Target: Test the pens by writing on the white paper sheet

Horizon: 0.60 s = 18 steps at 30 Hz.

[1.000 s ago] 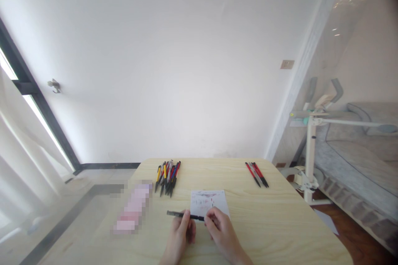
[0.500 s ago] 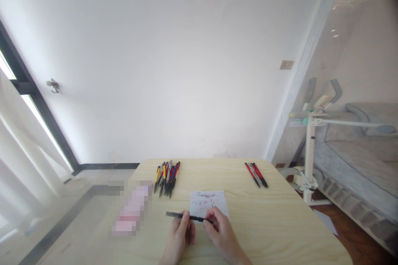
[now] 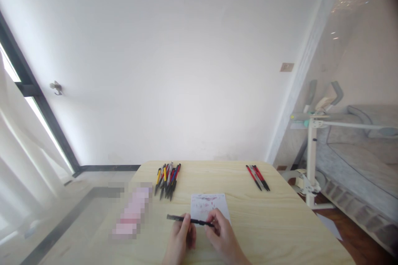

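At the far left a dark window frame [image 3: 18, 70] slants up beside a pale, sheer curtain [image 3: 18, 165], and a small metal hook [image 3: 56, 87] sits on the plain white wall [image 3: 174, 70]. Further right the wall carries a beige switch plate [image 3: 286, 67]. Past the corner stand a white tubular stand [image 3: 311, 161] and a grey padded couch [image 3: 357, 161] on a dark wooden floor.

The table [image 3: 280, 223] is light wood with a fine straight grain and rounded corners. On its left lies a pink oblong [image 3: 132, 211], too blurred to identify. Beside it at the far edge is a fanned bundle of pens [image 3: 168, 176] in yellow, red, blue and black, tips toward the near side. In the middle lies a small white paper [image 3: 207, 205] marked with red scribbles. Well apart to the right, a few red and black pens [image 3: 258, 177] lie side by side.

The left hand [image 3: 180, 240] is curled nearly closed, fingers wrapped over the middle of a slim black pen [image 3: 186, 219]. The right hand [image 3: 222, 238] is likewise mostly closed, its thumb and fingertips pinching the pen's right end. The pen lies level and crosswise between both hands, just above the table at the paper's near left corner, its left end sticking out free.
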Each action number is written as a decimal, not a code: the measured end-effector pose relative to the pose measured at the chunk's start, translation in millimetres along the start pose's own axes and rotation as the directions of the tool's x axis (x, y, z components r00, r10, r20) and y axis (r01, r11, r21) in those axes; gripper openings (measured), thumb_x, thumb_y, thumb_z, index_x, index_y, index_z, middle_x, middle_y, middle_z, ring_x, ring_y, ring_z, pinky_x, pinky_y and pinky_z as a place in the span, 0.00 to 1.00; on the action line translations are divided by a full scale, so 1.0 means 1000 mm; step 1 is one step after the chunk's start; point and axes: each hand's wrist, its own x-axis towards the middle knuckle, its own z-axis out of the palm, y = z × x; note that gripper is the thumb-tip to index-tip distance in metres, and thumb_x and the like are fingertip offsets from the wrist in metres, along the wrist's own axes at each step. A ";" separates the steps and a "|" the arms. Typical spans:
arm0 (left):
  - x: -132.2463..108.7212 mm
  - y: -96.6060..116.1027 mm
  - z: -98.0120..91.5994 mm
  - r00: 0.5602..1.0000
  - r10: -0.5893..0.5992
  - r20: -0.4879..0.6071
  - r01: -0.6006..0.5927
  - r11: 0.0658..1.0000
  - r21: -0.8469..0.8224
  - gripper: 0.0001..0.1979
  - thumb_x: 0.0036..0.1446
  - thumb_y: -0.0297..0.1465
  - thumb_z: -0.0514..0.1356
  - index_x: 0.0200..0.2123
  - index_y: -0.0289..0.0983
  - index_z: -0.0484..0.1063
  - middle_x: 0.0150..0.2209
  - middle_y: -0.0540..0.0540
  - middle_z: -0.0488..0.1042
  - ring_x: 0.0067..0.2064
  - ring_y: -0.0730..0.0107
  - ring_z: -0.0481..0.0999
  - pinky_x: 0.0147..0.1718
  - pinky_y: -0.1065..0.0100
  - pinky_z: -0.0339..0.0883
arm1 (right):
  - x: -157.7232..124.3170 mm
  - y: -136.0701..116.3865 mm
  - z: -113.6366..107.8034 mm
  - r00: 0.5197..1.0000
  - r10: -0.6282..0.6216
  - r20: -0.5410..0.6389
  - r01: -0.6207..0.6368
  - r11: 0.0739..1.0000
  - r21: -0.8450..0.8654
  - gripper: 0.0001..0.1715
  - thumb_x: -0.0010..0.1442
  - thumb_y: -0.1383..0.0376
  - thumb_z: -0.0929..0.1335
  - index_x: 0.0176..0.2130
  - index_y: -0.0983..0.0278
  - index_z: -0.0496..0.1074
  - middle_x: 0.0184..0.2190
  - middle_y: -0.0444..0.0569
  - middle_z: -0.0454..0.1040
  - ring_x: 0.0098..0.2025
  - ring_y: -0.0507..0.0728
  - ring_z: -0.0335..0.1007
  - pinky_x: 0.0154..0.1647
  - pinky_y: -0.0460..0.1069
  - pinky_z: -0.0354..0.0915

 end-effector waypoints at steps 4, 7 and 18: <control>0.001 0.000 0.000 1.000 -0.020 0.013 0.020 0.999 -0.032 0.28 0.48 0.53 0.53 0.12 0.35 0.62 0.10 0.53 0.60 0.12 0.78 0.60 0.12 0.75 0.49 | 0.001 -0.004 0.001 0.999 0.035 -0.012 -0.035 0.999 0.023 0.09 0.58 0.59 0.61 0.31 0.62 0.60 0.20 0.38 0.56 0.18 0.47 0.52 0.18 0.42 0.49; 0.000 0.001 0.000 0.999 -0.030 0.012 0.031 0.998 -0.061 0.28 0.48 0.52 0.53 0.11 0.36 0.61 0.10 0.53 0.60 0.12 0.78 0.60 0.12 0.75 0.49 | 0.001 -0.008 0.002 0.998 0.060 -0.026 -0.060 0.998 0.021 0.15 0.60 0.55 0.60 0.28 0.63 0.61 0.19 0.38 0.56 0.17 0.47 0.53 0.17 0.42 0.50; -0.002 0.005 0.002 0.999 -0.044 -0.008 0.042 0.984 -0.172 0.26 0.45 0.53 0.55 0.12 0.38 0.57 0.10 0.53 0.62 0.11 0.78 0.60 0.11 0.75 0.49 | 0.000 -0.010 0.002 0.992 0.105 -0.076 -0.114 0.987 -0.116 0.26 0.61 0.51 0.56 0.22 0.65 0.63 0.16 0.40 0.59 0.17 0.48 0.56 0.20 0.43 0.53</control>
